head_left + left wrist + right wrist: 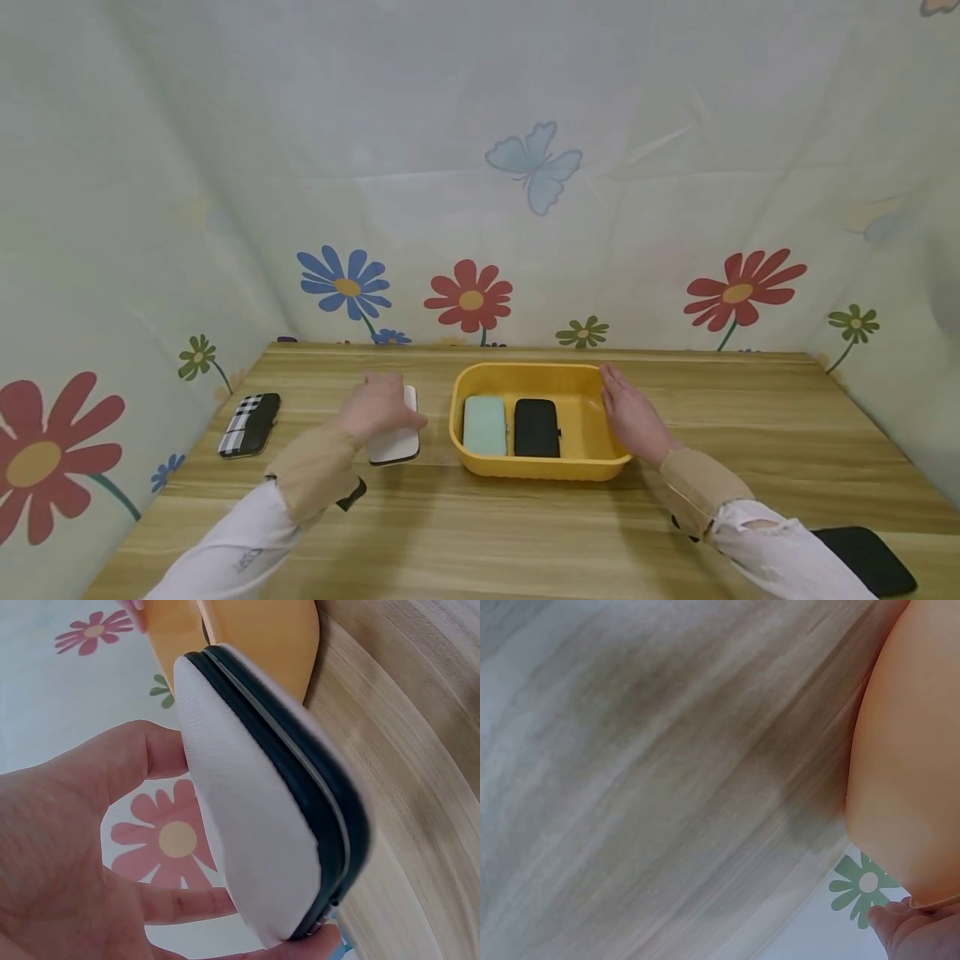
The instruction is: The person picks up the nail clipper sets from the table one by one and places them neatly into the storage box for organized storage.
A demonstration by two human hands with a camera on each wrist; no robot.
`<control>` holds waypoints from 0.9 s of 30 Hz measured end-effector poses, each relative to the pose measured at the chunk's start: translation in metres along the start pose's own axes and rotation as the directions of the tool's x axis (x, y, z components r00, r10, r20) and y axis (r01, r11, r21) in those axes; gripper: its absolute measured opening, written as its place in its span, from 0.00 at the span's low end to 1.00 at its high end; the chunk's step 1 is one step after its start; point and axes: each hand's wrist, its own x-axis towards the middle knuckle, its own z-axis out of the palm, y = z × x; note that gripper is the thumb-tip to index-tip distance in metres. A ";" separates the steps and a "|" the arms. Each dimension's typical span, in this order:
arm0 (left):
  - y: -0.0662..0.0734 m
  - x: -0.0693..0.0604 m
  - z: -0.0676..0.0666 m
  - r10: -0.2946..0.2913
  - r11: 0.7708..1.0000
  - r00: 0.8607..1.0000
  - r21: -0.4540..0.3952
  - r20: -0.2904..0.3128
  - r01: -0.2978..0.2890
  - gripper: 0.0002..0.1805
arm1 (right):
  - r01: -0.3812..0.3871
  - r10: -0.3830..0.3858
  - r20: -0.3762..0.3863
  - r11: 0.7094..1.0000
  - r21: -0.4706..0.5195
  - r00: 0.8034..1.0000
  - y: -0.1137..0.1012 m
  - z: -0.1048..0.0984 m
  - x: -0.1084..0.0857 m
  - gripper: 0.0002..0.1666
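Note:
My left hand [377,407] grips a small white clasp case [395,443] with dark edges, left of the yellow bin. In the left wrist view, thumb and fingers pinch this white case [247,802] by its sides, its metal-lined seam towards the camera. The yellow bin [540,468] stands on the table with a mint-green case [485,427] and a black case [536,428] lying inside. Against the bin's right wall rests my right hand [636,417], fingers fairly straight along the rim. The right wrist view shows only its fingertips [911,930] beside the bin wall [907,772].
A black case with a plaid panel [250,425] lies at the table's left side. Near the front right, a dark flat object [866,560] is partly hidden by my right sleeve. Behind the wooden table [735,417] hangs a flowered cloth [615,250].

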 end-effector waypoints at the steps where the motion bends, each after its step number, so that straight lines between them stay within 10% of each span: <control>1: 0.001 0.000 0.000 0.000 1.000 1.000 0.002 0.000 0.000 0.37 | -0.001 0.001 0.002 1.000 0.002 1.000 0.000 0.000 0.000 0.25; 27: 0.026 0.001 0.001 0.029 0.999 0.999 0.013 -0.014 -0.029 0.36 | 0.008 -0.008 -0.014 1.000 0.005 1.000 0.000 0.000 0.000 0.25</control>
